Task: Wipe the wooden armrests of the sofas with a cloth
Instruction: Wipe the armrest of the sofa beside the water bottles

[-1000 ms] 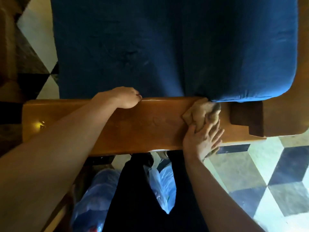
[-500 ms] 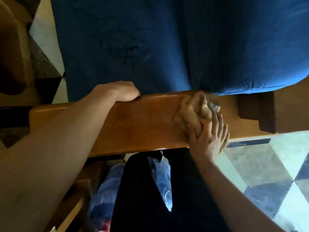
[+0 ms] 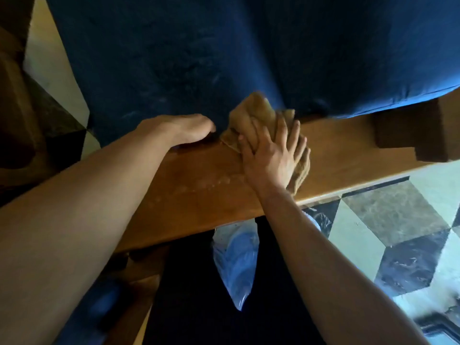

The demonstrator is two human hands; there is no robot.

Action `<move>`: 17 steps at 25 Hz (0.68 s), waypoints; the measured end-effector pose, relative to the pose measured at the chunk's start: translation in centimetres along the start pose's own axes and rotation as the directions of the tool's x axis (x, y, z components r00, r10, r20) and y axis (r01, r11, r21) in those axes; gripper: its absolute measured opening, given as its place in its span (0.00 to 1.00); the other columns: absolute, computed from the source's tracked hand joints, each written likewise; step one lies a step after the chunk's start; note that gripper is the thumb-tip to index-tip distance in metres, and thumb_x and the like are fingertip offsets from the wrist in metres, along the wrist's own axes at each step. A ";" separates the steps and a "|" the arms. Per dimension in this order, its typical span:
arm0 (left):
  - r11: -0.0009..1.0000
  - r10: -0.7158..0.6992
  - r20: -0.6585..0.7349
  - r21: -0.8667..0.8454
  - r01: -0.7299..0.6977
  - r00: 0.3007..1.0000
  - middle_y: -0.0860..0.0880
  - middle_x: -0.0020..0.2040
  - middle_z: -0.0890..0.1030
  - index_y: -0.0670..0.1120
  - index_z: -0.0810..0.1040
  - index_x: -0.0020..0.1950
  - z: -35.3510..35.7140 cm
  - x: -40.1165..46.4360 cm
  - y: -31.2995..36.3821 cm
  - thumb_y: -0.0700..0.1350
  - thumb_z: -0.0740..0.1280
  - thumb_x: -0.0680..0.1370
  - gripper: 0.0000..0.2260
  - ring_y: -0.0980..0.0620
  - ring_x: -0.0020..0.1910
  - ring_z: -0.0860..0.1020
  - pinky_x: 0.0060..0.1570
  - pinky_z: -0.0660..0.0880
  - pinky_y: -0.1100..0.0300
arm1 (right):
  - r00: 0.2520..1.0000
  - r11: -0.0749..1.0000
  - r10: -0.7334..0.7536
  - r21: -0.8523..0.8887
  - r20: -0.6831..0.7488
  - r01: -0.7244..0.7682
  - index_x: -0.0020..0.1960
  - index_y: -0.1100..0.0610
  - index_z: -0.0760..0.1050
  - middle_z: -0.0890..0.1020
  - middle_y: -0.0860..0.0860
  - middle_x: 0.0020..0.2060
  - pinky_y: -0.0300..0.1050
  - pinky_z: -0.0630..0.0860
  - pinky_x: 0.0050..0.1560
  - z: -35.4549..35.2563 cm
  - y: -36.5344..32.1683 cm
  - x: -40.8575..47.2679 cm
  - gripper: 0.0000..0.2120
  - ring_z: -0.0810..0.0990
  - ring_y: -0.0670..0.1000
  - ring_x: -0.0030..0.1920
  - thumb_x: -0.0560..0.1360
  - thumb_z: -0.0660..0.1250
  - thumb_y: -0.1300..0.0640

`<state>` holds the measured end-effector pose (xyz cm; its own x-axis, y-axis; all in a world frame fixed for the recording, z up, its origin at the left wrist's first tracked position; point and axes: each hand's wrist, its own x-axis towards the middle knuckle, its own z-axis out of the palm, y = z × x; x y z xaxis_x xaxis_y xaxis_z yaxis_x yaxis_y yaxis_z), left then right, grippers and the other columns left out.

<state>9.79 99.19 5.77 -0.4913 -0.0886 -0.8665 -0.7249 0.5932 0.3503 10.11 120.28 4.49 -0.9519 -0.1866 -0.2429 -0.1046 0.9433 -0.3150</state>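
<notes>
We are mid-wipe: our right hand (image 3: pixel 271 158) presses the cloth (image 3: pixel 251 115) flat-fingered on the armrest (image 3: pixel 348 155); our left hand (image 3: pixel 181 129) braces the far edge, finger curl unclear. Next, probably the streaky near-left stretch.

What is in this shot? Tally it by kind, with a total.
hands: 2 (left hand, right hand)
cloth: 1
wooden armrest: 1
blue cushion: 1
total: 5
</notes>
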 end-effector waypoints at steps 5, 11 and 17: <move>0.998 0.051 -0.125 0.034 -0.047 0.991 0.46 0.34 0.71 0.45 0.66 0.35 0.0 -1.1 -4.9 0.53 0.57 0.79 0.17 0.46 0.34 0.71 0.34 0.63 0.53 | 0.875 0.872 -0.464 -0.100 0.141 0.479 0.68 0.42 0.79 0.82 0.52 0.63 0.58 0.61 0.75 0.2 -0.3 3.4 0.25 0.76 0.58 0.67 0.78 0.62 0.31; 0.991 0.021 -0.201 0.133 0.006 0.979 0.45 0.37 0.75 0.44 0.71 0.37 0.5 -1.3 -7.4 0.54 0.55 0.79 0.18 0.46 0.34 0.74 0.32 0.65 0.54 | 0.870 0.873 0.429 0.357 -0.244 -0.331 0.76 0.51 0.73 0.67 0.60 0.78 0.62 0.59 0.77 2.2 4.5 -9.5 0.27 0.62 0.64 0.78 0.79 0.68 0.45; 0.997 -0.012 -0.167 0.078 0.025 0.986 0.45 0.35 0.77 0.45 0.74 0.36 -0.2 -1.2 -7.4 0.56 0.58 0.76 0.17 0.45 0.34 0.76 0.33 0.66 0.53 | 0.913 0.911 0.395 0.174 -0.100 -0.375 0.77 0.41 0.68 0.57 0.55 0.83 0.69 0.41 0.79 4.6 -4.2 -6.4 0.25 0.47 0.67 0.82 0.81 0.61 0.38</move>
<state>15.64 94.72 4.29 -0.5564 -0.2285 -0.7989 -0.6972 0.6514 0.2993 17.93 116.29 3.17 -0.9395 0.2299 -0.2541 0.3118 0.8812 -0.3554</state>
